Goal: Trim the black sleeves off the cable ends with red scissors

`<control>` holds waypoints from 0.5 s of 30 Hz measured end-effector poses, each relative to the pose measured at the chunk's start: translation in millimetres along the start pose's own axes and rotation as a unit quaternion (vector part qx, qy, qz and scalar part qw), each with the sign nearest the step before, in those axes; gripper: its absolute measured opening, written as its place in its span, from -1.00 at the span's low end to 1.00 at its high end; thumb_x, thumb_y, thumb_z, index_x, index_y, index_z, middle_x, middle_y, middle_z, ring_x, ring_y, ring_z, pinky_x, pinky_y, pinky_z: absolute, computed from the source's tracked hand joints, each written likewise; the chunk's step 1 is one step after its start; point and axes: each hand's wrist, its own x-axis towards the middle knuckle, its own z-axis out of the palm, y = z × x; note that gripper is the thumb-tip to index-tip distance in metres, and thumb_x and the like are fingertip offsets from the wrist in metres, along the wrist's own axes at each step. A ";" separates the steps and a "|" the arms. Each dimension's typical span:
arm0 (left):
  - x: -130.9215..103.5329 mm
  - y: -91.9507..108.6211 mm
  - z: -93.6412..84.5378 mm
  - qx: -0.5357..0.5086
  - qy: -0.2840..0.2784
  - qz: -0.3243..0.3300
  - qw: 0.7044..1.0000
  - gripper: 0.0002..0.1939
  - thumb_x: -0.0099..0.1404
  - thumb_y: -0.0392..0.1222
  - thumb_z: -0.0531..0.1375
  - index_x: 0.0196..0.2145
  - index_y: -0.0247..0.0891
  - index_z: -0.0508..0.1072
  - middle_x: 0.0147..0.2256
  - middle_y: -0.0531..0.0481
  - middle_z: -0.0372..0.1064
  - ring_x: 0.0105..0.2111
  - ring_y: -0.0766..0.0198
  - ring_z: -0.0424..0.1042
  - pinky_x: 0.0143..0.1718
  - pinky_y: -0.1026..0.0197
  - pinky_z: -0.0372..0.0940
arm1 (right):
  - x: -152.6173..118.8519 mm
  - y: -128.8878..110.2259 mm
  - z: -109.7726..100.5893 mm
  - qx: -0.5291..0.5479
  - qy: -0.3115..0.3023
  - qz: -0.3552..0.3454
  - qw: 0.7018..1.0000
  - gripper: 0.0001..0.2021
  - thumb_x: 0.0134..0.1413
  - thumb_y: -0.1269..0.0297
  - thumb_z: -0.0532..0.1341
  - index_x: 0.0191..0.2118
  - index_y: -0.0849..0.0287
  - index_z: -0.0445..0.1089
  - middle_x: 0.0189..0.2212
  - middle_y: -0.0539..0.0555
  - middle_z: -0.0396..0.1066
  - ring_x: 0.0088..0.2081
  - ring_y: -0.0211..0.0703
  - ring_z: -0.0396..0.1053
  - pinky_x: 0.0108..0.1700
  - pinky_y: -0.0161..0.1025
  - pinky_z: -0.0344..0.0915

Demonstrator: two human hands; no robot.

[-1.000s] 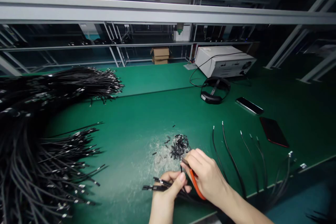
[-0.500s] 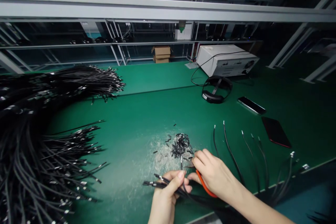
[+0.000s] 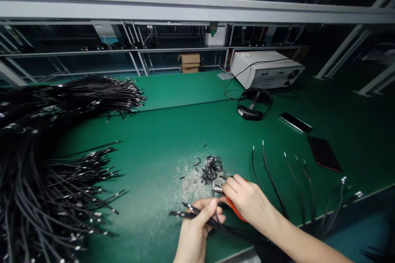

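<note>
Tabletop [image 3: 173, 127] in green carries scattered black bits [image 3: 212, 168], dim shelving [image 3: 173, 50] beyond.

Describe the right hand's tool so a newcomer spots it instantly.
Find the green bench. Near its front edge, the right hand grips the tool, its metal tip beside a cable held by the left hand. Its bright orange handle sets it apart from the black cables nearby.

A camera on the person's head looks forward and down over the green surface [image 3: 154, 139], with the left hand [image 3: 200, 220] and right hand [image 3: 247, 199] close at the bottom and the shelves [image 3: 182, 49] far away at the top.
</note>
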 end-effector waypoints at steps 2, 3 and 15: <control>1.6 -0.4 -1.5 0.001 0.002 -0.001 1.000 -0.86 0.00 -0.24 0.33 -0.46 -0.38 0.52 -0.56 -0.03 0.46 -0.56 0.33 0.41 -0.44 0.32 0.31 | 1.8 -0.2 -0.5 0.002 -0.005 0.001 1.000 -0.87 0.17 0.28 0.11 -0.40 0.16 0.24 -0.43 0.02 0.27 -0.34 -0.14 0.20 -0.47 -0.25 0.05; 2.4 -0.5 -2.0 0.001 0.003 -0.001 1.000 -0.86 0.00 -0.24 0.33 -0.46 -0.38 0.52 -0.56 -0.03 0.46 -0.56 0.33 0.41 -0.44 0.32 0.31 | 2.9 -0.4 -0.7 0.004 -0.008 0.002 1.000 -0.87 0.16 0.28 0.12 -0.41 0.15 0.23 -0.43 0.02 0.27 -0.34 -0.14 0.20 -0.47 -0.25 0.05; 7.9 -3.3 -9.3 -0.002 -0.018 -0.005 1.000 -0.85 0.05 -0.22 0.30 -0.42 -0.38 0.52 -0.53 -0.04 0.47 -0.50 0.30 0.44 -0.38 0.29 0.32 | 11.1 -1.9 0.3 0.017 -0.045 0.012 0.999 -0.86 0.06 0.31 0.21 -0.44 0.16 0.24 -0.45 0.01 0.31 -0.34 -0.16 0.27 -0.52 -0.32 0.08</control>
